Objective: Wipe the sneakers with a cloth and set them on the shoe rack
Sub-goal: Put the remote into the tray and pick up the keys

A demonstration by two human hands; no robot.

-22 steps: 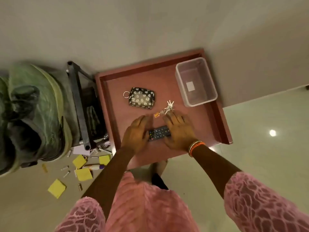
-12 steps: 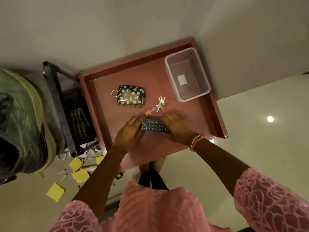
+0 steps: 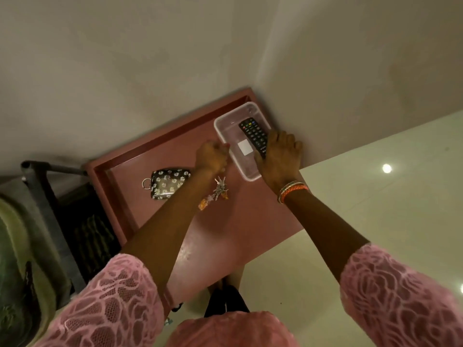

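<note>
A worn green sneaker lies at the far left, on top of a black metal shoe rack; no cloth shows in either hand. Both hands are away from it, over a pink rimmed table. My right hand grips a black remote and holds it inside a clear plastic container at the table's back right corner. Curled at the container's left rim, my left hand touches it with the thumb.
A daisy-print pouch and a bunch of keys lie on the table under my left forearm. A dark striped item sits on the rack's lower level. The wall runs just behind the table, with glossy floor to the right.
The remote has gone from the table's middle, where both hands held it, into the clear container in my right hand. My left hand moved to the container's rim. The view shifted right.
</note>
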